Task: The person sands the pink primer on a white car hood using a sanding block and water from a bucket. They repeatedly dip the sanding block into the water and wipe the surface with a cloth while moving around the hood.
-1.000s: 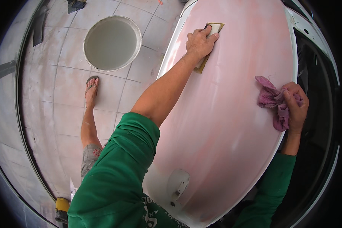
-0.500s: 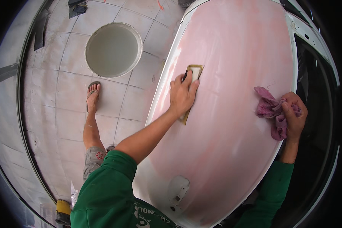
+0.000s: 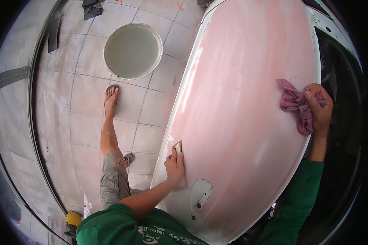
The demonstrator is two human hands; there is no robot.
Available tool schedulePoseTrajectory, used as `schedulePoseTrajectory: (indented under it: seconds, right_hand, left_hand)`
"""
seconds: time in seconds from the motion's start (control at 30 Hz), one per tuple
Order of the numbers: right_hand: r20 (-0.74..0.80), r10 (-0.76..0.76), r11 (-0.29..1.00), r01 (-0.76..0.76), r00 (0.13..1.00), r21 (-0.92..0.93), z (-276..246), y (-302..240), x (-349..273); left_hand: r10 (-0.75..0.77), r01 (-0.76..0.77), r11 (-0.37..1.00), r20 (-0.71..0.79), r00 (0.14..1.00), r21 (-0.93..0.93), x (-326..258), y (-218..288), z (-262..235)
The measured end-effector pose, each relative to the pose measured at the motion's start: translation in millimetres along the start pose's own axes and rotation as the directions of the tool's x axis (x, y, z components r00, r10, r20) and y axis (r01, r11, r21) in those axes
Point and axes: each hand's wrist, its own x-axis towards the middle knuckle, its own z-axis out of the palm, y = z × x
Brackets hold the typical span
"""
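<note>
A car door panel [image 3: 245, 134], white with wide pink, sanded-looking patches, lies along my right side. My left hand [image 3: 175, 166] grips a pale sanding block [image 3: 177, 146] wrapped in brownish sandpaper and presses it flat on the panel near its left edge. Most of the block is covered by the hand. At the panel's right edge, beside the dark window opening, my right hand [image 3: 321, 107] is closed around a crumpled purple-pink cloth [image 3: 291, 98], part of which hangs over the panel. Below the left hand sits the oval door-handle recess [image 3: 200, 195].
A round bucket [image 3: 133, 51] of cloudy water stands on the tiled floor [image 3: 90, 98] at the upper left. Dark sheets [image 3: 92, 10] lie beyond it. Another car's dark-edged panel [image 3: 12, 106] runs along the far left. A yellow-and-black object [image 3: 72, 220] is at the lower left.
My left hand has slid the sanding block down and left across the panel, toward the handle recess. The right hand keeps its hold on the cloth. The whole view has shifted slightly.
</note>
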Motion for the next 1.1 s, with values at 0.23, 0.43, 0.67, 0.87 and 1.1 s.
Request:
schedulePoseTrajectory:
  seconds: [0.23, 0.43, 0.67, 0.87, 1.1]
  right_hand:
    - [0.014, -0.080, 0.996, 0.080, 0.997, 0.033, 22.6, -13.5, 16.2]
    - [0.018, -0.019, 1.000, 0.019, 1.000, -0.011, 4.3, -8.9, 3.9]
    - [-0.011, 0.034, 0.999, -0.034, 0.999, -0.035, -7.7, -3.9, -10.0]
    - [0.029, -0.029, 1.000, 0.029, 0.999, -0.002, 8.9, -1.6, 16.9]
    - [-0.001, 0.015, 0.997, -0.015, 1.000, -0.075, -21.4, 12.1, 0.5]
  left_hand:
    - [0.256, -0.248, 0.965, -0.117, 0.960, 0.084, 240.7, 397.5, -75.0]
    - [0.419, -0.414, 0.908, -0.136, 0.898, 0.067, 107.2, 122.1, 6.7]
    - [0.307, -0.299, 0.951, -0.126, 0.943, 0.079, 47.8, 93.2, 9.8]
    - [0.333, -0.325, 0.942, -0.121, 0.935, 0.081, 231.9, 394.8, -73.8]
    - [0.710, -0.712, 0.701, -0.062, 0.701, -0.019, 4.2, 46.1, -24.6]
